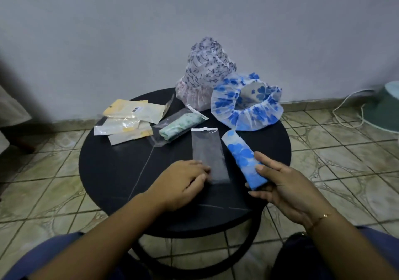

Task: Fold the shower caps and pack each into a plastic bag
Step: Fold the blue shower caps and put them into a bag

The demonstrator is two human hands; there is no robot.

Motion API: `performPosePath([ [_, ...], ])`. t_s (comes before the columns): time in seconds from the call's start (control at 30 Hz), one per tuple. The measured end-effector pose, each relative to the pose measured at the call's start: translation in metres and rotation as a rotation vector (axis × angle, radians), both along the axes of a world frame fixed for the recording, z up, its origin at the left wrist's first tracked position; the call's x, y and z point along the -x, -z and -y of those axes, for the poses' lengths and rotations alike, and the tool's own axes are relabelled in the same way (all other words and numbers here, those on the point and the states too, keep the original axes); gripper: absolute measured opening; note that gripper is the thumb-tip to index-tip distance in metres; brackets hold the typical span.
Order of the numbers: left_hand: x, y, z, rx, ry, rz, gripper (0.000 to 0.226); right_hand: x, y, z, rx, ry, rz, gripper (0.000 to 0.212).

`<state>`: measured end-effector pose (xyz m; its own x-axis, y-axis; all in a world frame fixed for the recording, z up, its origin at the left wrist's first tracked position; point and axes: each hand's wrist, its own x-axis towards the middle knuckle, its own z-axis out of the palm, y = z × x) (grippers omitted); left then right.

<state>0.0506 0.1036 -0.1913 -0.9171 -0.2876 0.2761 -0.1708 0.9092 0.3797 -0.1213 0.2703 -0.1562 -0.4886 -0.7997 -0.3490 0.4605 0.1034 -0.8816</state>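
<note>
Right hand (287, 184) grips the folded blue-flowered shower cap roll (244, 158) near the round black bench's (112, 171) front-right edge. Left hand (183, 180), fingers flat, presses the empty clear plastic bag (208, 152) beside it. Risks: roll springs open if grip loosens; thin bag mouth sticks shut or slides, cap bunches at entry.

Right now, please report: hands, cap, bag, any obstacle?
Right hand grips folded blue cap. Left hand presses empty bag flat. Bag mouth unblocked.
</note>
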Motion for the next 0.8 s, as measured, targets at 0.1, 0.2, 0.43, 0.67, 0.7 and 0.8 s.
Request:
performPosePath([
  [0.1,0.003,0.003,-0.008,-0.192,-0.139,-0.034,0.047,-0.001,-0.001,-0.011,0.003,-0.059,0.036,0.024],
  [0.2,0.006,0.008,-0.011,-0.286,-0.186,-0.019,0.026,-0.002,-0.002,-0.020,0.028,-0.072,0.091,0.024],
  [0.43,0.002,0.008,-0.018,-0.291,-0.138,-0.001,0.021,-0.002,-0.007,-0.040,0.072,-0.204,0.187,0.080],
  [0.67,0.006,0.014,-0.023,0.010,-0.133,0.010,0.043,0.004,-0.018,-0.057,0.056,-0.278,0.135,0.082],
  [0.7,0.007,0.016,-0.023,0.042,-0.129,0.027,0.045,0.006,-0.021,-0.059,0.046,-0.286,0.117,0.083],
  [0.8,0.009,0.020,-0.021,0.074,-0.136,0.064,0.051,0.010,-0.027,-0.067,0.006,-0.302,0.053,0.084],
])
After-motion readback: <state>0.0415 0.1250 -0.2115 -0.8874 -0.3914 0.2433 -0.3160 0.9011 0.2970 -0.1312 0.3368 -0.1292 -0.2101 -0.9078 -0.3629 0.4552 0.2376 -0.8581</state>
